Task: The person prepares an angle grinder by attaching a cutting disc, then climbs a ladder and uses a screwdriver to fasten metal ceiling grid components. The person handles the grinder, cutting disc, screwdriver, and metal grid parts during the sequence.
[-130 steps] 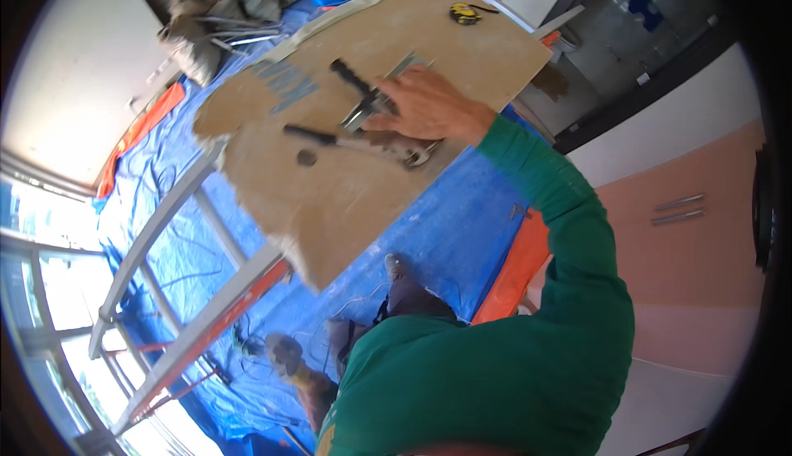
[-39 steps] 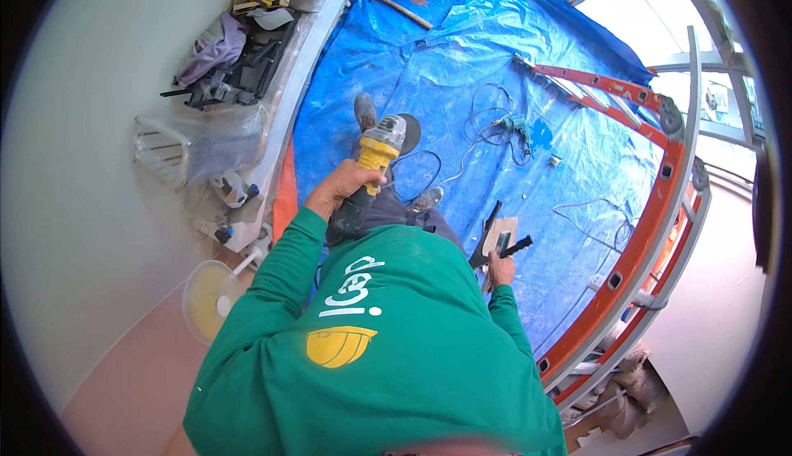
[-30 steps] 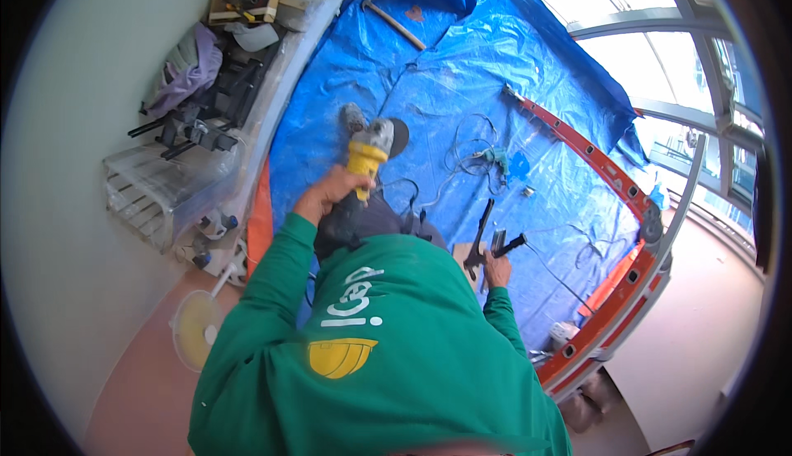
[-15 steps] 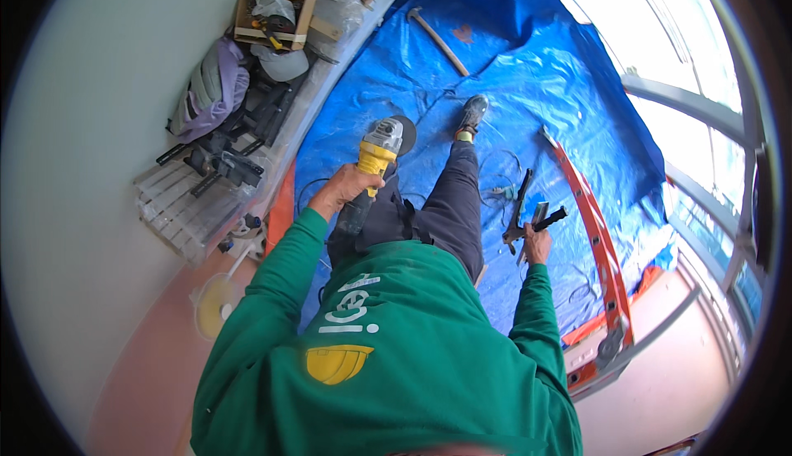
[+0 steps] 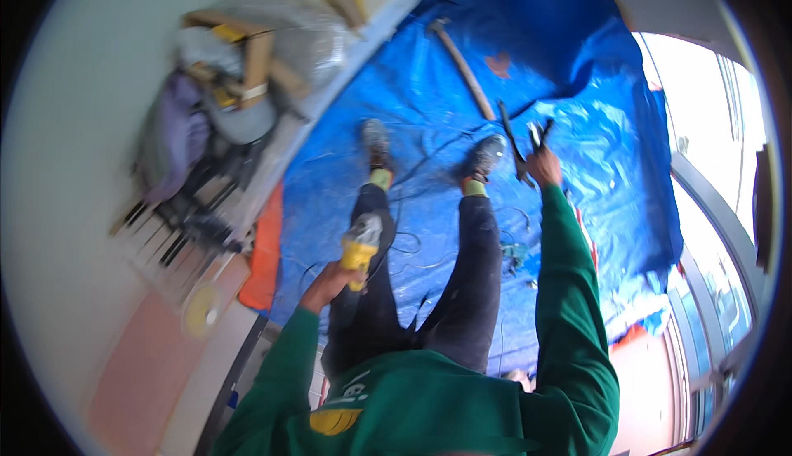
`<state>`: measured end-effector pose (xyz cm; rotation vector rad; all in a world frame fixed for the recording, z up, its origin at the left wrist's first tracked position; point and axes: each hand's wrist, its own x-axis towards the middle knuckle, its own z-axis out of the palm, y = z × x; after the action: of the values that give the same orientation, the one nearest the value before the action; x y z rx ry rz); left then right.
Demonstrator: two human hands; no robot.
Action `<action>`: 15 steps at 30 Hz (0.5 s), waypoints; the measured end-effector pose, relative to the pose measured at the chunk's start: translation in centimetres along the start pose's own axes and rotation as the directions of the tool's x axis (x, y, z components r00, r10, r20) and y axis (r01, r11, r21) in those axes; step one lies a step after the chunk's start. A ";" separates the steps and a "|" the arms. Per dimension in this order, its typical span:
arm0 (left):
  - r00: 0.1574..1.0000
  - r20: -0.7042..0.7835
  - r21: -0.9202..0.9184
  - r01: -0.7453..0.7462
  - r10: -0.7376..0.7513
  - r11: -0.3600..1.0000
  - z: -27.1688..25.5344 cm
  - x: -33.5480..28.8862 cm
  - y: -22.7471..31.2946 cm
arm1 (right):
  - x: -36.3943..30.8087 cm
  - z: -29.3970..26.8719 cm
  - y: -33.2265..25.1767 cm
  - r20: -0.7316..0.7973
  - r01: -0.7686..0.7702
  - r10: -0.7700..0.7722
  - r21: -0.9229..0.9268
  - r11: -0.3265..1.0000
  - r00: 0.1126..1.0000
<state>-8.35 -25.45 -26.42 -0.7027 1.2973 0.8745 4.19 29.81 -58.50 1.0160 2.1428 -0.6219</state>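
My left hand [image 5: 327, 285] is wrapped round the body of a yellow angle grinder [image 5: 358, 256], held above my left thigh with its grey metal head pointing away from me. Motion smears the grinder, and its disc cannot be made out. Stretched far forward, my right hand [image 5: 544, 167] grips a black metal piece with several arms [image 5: 511, 142], whose exact kind I cannot tell. It hangs over the blue tarp [image 5: 441, 237], just right of my right shoe [image 5: 485, 155]. A wooden-handled hammer [image 5: 464, 68] lies on the tarp ahead of that shoe.
At left, a plastic-wrapped surface [image 5: 285, 146] carries a cardboard box [image 5: 257, 64], a grey cap [image 5: 246, 122], a purple bag [image 5: 175, 138] and black brackets [image 5: 198, 223]. Cords and a teal tool [image 5: 517, 252] lie on the tarp. My right arm mostly hides an orange ladder [image 5: 587, 233]. Windows [image 5: 709, 109] stand at right.
My right hand has moved far forward with the black metal piece. My left hand and the grinder are lower in view. Both shoes now show, and the whole view has shifted.
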 end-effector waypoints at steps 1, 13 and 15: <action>0.999 0.044 -0.007 0.012 -0.011 1.000 -0.5 0.9 0.0 | 3.4 0.1 -1.4 -0.027 0.007 -0.005 0.076 0.997 1.000; 0.993 0.031 -0.232 0.116 -0.112 0.966 -1.9 3.3 0.0 | 30.1 6.1 -12.9 0.072 -0.142 0.156 -0.176 0.974 0.985; 0.993 -0.008 -0.193 0.115 -0.119 0.974 -1.8 3.4 0.6 | 29.0 5.8 -14.0 0.001 -0.218 0.220 -0.111 0.970 0.976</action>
<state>-9.60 -26.22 -30.08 -0.9333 1.1853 0.9061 -18.46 31.77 -82.07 1.1635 1.9944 -0.3986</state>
